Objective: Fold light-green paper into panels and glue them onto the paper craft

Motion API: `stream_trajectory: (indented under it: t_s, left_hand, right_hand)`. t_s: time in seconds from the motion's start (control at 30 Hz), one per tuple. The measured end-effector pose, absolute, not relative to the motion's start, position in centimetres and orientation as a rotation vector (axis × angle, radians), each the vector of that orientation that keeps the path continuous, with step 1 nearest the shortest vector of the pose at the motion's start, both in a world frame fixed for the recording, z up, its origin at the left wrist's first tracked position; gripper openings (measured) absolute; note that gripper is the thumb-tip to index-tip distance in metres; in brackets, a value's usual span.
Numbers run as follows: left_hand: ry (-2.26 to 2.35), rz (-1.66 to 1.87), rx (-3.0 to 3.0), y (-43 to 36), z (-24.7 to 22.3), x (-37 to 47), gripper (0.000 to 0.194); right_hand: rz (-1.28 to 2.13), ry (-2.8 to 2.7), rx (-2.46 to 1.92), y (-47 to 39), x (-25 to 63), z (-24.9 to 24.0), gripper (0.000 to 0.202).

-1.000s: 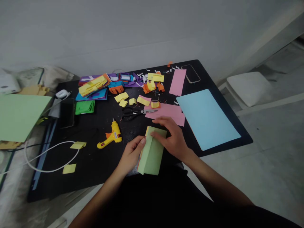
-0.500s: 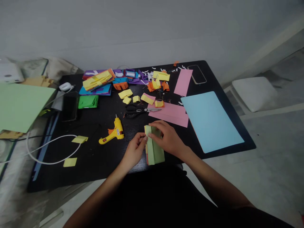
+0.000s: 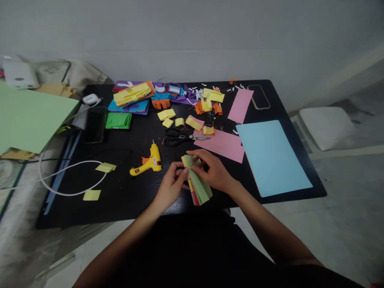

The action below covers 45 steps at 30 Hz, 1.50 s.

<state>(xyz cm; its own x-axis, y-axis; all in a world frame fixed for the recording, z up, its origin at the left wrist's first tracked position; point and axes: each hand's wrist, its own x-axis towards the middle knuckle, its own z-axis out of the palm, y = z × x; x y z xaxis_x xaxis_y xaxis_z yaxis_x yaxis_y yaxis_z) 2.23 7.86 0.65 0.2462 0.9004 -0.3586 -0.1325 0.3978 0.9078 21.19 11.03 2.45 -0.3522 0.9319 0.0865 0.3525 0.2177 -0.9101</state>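
Both hands hold a small folded paper booklet (image 3: 201, 186) with light green leaves and a red, yellow and orange edge, tilted above the near side of the table. My left hand (image 3: 172, 182) grips its left edge between thumb and fingers. At the upper part of the green leaf, my right hand (image 3: 214, 170) pinches the paper with thumb and fingers. To the left lies a yellow glue gun (image 3: 150, 161), nozzle pointing away. Black-handled scissors (image 3: 180, 138) rest beyond the hands, their blades over pink paper (image 3: 223, 146).
Light blue sheets (image 3: 273, 158) lie on the right of the black table (image 3: 144, 200). Folded coloured papers (image 3: 132, 96), yellow pieces (image 3: 166, 115) and white scraps are along the back. A white cable (image 3: 72, 195) loops at left. One phone (image 3: 258, 97) lies back right, another (image 3: 94, 125) left.
The booklet has turned from upright to a slant, its lower end swinging right and its leaves spreading apart. Both hands still hold it. The camera view has shifted slightly.
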Motion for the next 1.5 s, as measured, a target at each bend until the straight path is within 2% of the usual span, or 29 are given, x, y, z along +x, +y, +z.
stream_trajectory:
  t_s: [0.1, 0.3, 0.43, 0.87, 0.97, 1.2, 1.37, 1.5]
  left_hand:
    - [1.078, 0.847, 0.895, 7.8, 0.8, 2.3, 0.051]
    - [1.116, 0.805, 0.933, 8.0, 1.0, 2.3, 0.057]
    - [1.140, 0.789, 0.935, 8.4, 1.1, 2.2, 0.055]
    - [1.141, 0.745, 0.934, 8.5, 1.2, 2.0, 0.047]
    - [1.159, 0.752, 0.947, 8.3, 1.3, 2.0, 0.047]
    - [1.212, 0.770, 1.043, 8.3, 1.5, 2.3, 0.046]
    - [1.213, 0.802, 1.056, 8.5, 1.6, 2.5, 0.047]
    - [1.174, 0.805, 0.994, 8.7, 1.6, 2.6, 0.048]
  right_hand:
    - [1.095, -1.806, -1.175, 11.0, 21.2, 2.2, 0.046]
    - [1.197, -1.612, -1.121, 10.7, 21.4, 2.1, 0.023]
    - [1.286, -1.465, -1.160, 10.4, 21.4, 2.1, 0.017]
    - [1.249, -1.089, -1.315, 9.4, 20.0, 1.2, 0.036]
    - [1.192, -1.035, -1.355, 9.1, 19.9, 1.4, 0.033]
    - [0.769, -1.523, -1.436, 7.6, 19.8, 2.4, 0.009]
    - [0.710, -1.829, -1.329, 6.6, 20.0, 3.6, 0.013]
    - [0.621, -1.916, -1.378, 5.7, 20.2, 3.7, 0.034]
